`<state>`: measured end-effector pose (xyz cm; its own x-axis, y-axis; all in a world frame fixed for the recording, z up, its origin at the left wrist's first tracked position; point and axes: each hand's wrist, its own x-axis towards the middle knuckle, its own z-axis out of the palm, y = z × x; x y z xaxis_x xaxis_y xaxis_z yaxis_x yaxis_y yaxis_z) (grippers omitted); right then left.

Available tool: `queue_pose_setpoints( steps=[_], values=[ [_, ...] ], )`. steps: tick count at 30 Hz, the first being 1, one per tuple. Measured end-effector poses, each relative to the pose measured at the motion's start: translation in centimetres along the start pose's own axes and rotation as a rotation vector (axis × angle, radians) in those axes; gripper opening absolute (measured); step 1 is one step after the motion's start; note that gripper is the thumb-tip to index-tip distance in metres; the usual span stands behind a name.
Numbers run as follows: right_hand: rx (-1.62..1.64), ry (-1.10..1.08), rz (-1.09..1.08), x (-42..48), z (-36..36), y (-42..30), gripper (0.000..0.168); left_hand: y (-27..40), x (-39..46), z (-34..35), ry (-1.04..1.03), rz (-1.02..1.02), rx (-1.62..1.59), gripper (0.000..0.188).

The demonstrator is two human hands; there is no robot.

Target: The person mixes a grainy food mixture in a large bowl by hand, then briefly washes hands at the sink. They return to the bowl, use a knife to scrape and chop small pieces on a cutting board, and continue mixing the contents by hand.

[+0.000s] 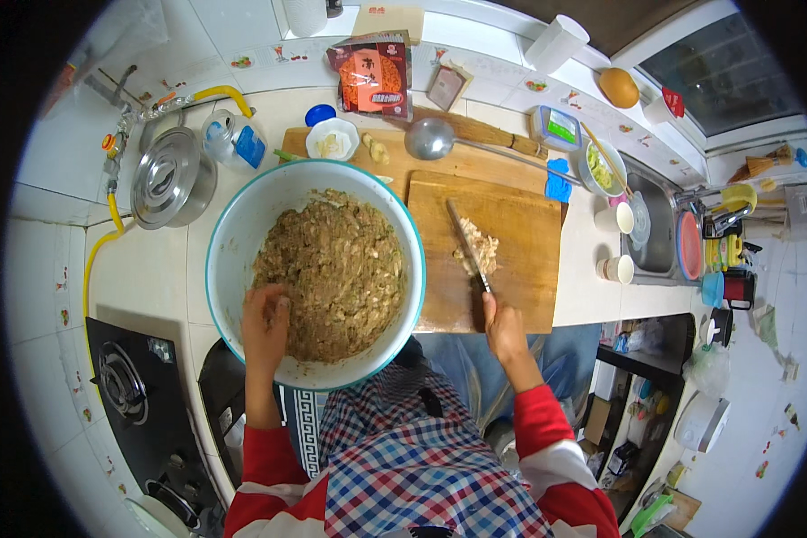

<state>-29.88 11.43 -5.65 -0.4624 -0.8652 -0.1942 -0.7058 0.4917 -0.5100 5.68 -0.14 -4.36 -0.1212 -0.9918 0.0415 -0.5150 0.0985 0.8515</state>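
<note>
My right hand (506, 329) grips the handle of a kitchen knife (466, 235), seen along its thin edge. The blade rests over a small heap of pale chopped pieces (481, 249) on a wooden cutting board (524, 269). Inside the near left rim of a large white enamel basin (235, 228) with a teal edge, my left hand (265, 323) hangs with bent fingers. Whether anything is between those fingers cannot be made out. Brown minced filling with green flecks (336, 276) fills much of the basin.
Behind the basin are a small white bowl (350, 144), ginger (376, 150) and a metal ladle (430, 139). A lidded steel pot (168, 178) and a black gas stove (134, 430) stand left. Paper cups (615, 218), a chopstick-topped bowl (588, 171) and a sink (656, 222) lie right.
</note>
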Motion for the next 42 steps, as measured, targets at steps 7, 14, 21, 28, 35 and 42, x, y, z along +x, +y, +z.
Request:
queue_pose_setpoints(
  steps=[7, 14, 21, 28, 35, 42],
  values=[
    [-0.015, -0.011, -0.005, -1.1, 0.0, -0.4, 0.047, 0.3, 0.2, -0.3, -0.012, 0.015, 0.003, 0.013],
    [0.004, -0.035, 0.044, 0.2, 0.7, 1.5, 0.041, -0.3, 0.2, -0.2, -0.028, -0.018, 0.002, 0.015],
    [-0.001, -0.031, -0.012, -0.2, 0.1, 0.0, 0.039, 0.0, -0.2, 0.0, -0.058, -0.030, 0.070, 0.016],
    [0.023, -0.048, 0.029, 0.1, -0.5, 0.8, 0.037, -0.2, 0.0, 0.2, -0.064, -0.098, -0.008, 0.016],
    [0.035, -0.028, -0.002, -0.2, -0.6, 0.0, 0.037, -0.9, 0.0, 0.3, -0.038, -0.060, 0.006, 0.015],
    [0.027, -0.050, 0.020, -0.3, -1.1, 0.3, 0.037, -0.3, -0.4, 0.1, -0.045, -0.017, 0.036, 0.015]
  ],
)
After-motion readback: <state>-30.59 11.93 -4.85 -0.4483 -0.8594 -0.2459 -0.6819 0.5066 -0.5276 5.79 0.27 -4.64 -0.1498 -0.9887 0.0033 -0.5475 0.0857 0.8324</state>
